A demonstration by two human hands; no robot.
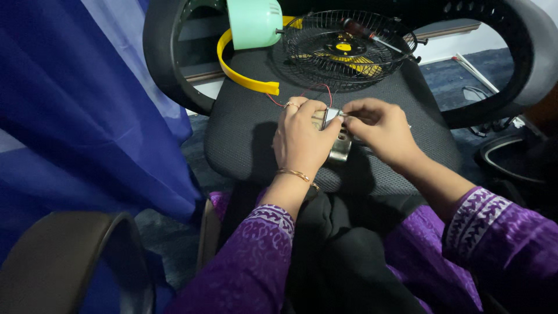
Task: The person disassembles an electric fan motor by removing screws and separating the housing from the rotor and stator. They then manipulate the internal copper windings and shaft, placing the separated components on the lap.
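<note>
A black chair [244,125] carries a wire fan guard [349,49], a mint housing [254,22] and a yellow band [241,72]. At its front the left hand [302,136] grips a small metal motor [339,142]; the right hand [378,125] pinches its top. Red wires [317,90] trail away.

Two hands work at the middle of the scene: one left hand [302,136] and one right hand [378,125]. Between them sits one small metal motor [340,145]. Two thin wires [317,90], one red and one dark, run from it. At the far side lie one black wire fan guard [349,49], one yellow curved band [241,75], one mint-green housing [254,22] and one screwdriver [372,36].
</note>
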